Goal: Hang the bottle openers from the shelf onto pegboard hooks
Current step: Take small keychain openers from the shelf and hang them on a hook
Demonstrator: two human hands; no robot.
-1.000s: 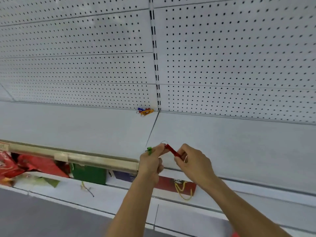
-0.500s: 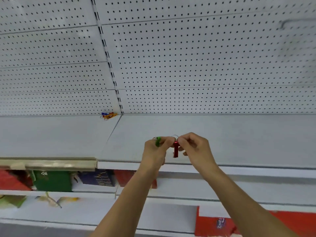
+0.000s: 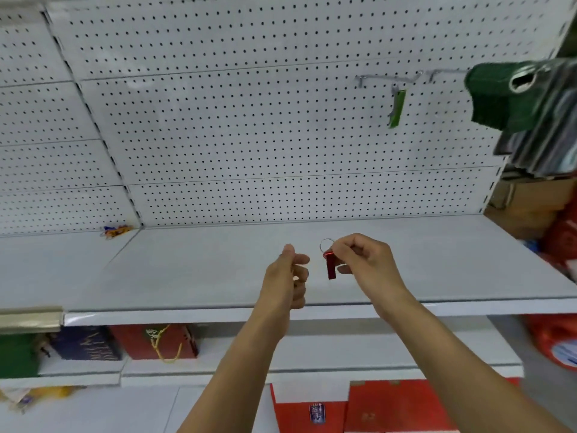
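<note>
Head view: the right hand [image 3: 363,264] is raised over the white shelf [image 3: 187,273], its thumb and forefinger pinching the metal ring [image 3: 326,245] of a red bottle opener [image 3: 331,265]; the opener hangs upright below the ring, clear of the shelf surface. The remaining right fingers are curled loosely toward the palm. The left hand [image 3: 288,276] is held just beside the red opener, apart from it, with its fingers curled inward and thumb laid against the forefinger; whether anything lies inside that hand cannot be told, since the palm faces away. On the pegboard [image 3: 249,120] behind the shelf, upper right, a green bottle opener [image 3: 396,107] hangs from a metal hook [image 3: 387,78]; a second hook [image 3: 443,71] stands just to its right. A small cluster of blue and orange openers [image 3: 115,231] lies at the back of the shelf, at the foot of the pegboard, well to the left of both hands. At the right edge a dark green packaged item [image 3: 499,95] hangs in front of the pegboard, blurred. Below the shelf, a lower level holds red and dark boxes [image 3: 153,342].
</note>
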